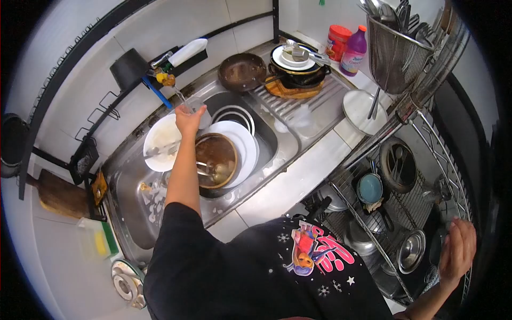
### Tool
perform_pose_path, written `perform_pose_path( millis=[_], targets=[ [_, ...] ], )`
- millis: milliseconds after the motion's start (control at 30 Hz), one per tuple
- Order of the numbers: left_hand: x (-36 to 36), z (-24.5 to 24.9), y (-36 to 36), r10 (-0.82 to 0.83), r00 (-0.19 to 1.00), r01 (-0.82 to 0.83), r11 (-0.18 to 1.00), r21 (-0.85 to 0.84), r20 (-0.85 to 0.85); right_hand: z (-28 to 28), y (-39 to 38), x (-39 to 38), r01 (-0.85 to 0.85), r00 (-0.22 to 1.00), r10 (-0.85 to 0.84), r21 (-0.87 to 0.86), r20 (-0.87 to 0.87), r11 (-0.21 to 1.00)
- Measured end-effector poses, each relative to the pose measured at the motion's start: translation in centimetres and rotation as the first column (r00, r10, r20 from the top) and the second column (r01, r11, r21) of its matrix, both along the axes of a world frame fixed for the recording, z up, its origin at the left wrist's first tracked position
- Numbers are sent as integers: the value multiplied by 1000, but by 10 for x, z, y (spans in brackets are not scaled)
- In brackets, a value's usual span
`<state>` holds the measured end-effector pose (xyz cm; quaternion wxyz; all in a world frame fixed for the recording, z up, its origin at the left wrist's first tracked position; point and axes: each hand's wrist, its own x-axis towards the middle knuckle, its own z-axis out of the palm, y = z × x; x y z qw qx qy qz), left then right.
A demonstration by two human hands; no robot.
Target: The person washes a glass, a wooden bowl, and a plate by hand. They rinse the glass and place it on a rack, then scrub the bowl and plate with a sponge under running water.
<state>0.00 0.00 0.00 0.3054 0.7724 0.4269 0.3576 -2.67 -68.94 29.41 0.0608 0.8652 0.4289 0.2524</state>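
My left hand [189,118] is closed around a clear cup [204,113] beneath the faucet [166,80], where water runs down. Below it, a brown pot [216,152] holding murky liquid and utensils rests over white plates [246,152] in the sink's right basin. To the hand's left leans a wet white plate [160,136]; the forearm covers part of it. Far to the right, my right hand [457,250] is raised beside the wire rack, its fingers loosely bent, with nothing visible in them.
A brown pan [242,72] and a stack of dishes on a black pan [298,77] stand by the drainboard [304,109]. Behind are a purple bottle [354,52] and red tub [337,42]. A utensil basket [397,53] hangs above the wire rack [368,226]. A sponge [105,240] sits left.
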Motion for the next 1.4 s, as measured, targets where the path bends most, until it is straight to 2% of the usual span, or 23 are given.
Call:
perform_pose_path(
  millis=[67,133,167,200,300,400,433,467,500,567,633,767,833,967,1000,1067,1167,1233,1267,1300,1333,1367,1400],
  targets=[
    [-4,13,-10,85,988,-85,996,-10,128,1,1,-1,25,1000,-25,-17,13,1000],
    [3,3,-25,130,885,102,882,-460,446,-1,-1,2,12,999,-12,-14,32,1000],
    [0,1,-29,201,805,239,751,-615,559,-2,-1,2,9,1000,-9,-4,27,1000],
    [-10,-5,-25,95,808,407,624,-667,582,-5,2,3,-7,1000,7,16,10,1000],
    [-15,-13,-51,299,683,555,382,-739,667,-9,17,9,-56,998,57,53,-19,997],
    [-19,-39,-59,392,576,638,334,-694,717,-12,45,15,-108,993,112,80,-45,991],
    [-20,-34,-70,503,524,673,250,-696,687,-14,56,18,-135,989,139,79,-52,988],
    [-24,-43,-70,439,528,691,276,-668,727,-19,65,24,-196,975,205,108,-89,975],
    [-24,-44,-72,544,497,670,255,-697,676,-26,75,30,-259,953,276,143,-123,955],
    [-31,-47,-72,570,468,720,196,-666,675,-50,102,41,-360,905,398,228,-151,905],
    [-35,-30,-86,608,447,702,216,-679,656,-71,132,49,-431,832,474,201,-290,880],
    [-53,-10,-113,437,435,776,261,-574,787,-120,214,64,-474,697,518,223,-496,852],
    [-59,-2,-125,363,440,798,263,-543,822,-149,261,67,-493,639,600,342,-482,800],
    [-75,33,-160,319,515,780,211,-590,795,-163,331,53,-478,611,552,291,-568,829],
    [-78,33,-164,234,518,769,295,-567,823,-169,341,49,-514,601,592,307,-537,801],
    [-89,37,-169,194,539,787,231,-572,820,-186,359,43,-585,576,669,334,-470,739],
    [-106,48,-175,142,551,790,228,-569,822,-219,390,34,-635,512,848,604,-139,482],
    [-116,48,-173,137,549,783,261,-564,825,-215,395,29,-693,530,844,534,-78,485],
    [-121,33,-160,10,471,843,289,-453,882,-212,397,30,-711,516,855,534,-47,458],
    [-126,33,-154,-7,467,842,309,-442,884,-208,398,32,-729,505,863,527,-15,436],
    [-130,35,-150,-28,462,843,323,-430,886,-200,397,34,-747,481,869,572,115,338],
    [-128,34,-144,-135,592,724,521,-451,795,-186,390,34,-741,495,853,594,168,313],
    [-130,3,-118,-228,731,552,752,-361,644,-167,380,35,-737,517,827,608,223,296]
  ],
)
